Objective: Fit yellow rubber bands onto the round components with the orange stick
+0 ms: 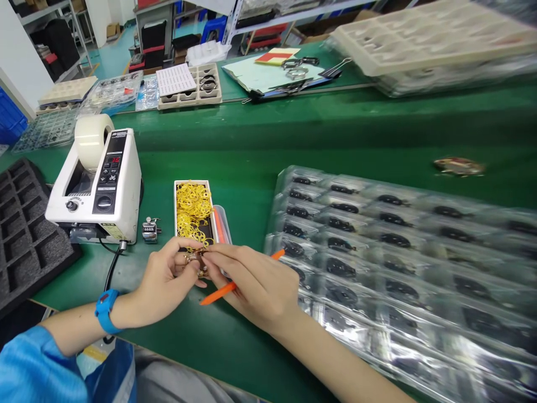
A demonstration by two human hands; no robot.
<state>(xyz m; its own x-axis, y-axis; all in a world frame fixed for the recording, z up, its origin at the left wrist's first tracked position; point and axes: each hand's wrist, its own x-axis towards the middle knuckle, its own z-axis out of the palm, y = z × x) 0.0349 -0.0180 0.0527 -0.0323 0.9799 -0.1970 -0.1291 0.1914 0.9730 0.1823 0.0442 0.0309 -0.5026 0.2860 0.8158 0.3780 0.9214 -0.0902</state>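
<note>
My left hand (161, 282) is closed, its thumb and fingers pinching a small gold-coloured metal piece (202, 262), mostly hidden by the fingertips; its exact kind cannot be made out. Against the same piece press the thumb and fingertips of my right hand (262, 282). A thin orange pen-like tool (221, 292) lies across the right palm, tucked under the fingers. Just beyond both hands sits a small white box (175, 196) filled with yellow ring-shaped parts (193, 204). Beside it, partly covered by the right hand, is a clear container (225, 224) with an orange strip (218, 224).
A tape dispenser (132, 184) and a tally counter (150, 230) stand at left, near a black foam tray (25, 263). Clear plastic trays (364, 196) with dark parts fill the right. A small metallic object (458, 166) lies behind them. Clipboard (268, 78) and moulded trays (428, 33) line the ledge.
</note>
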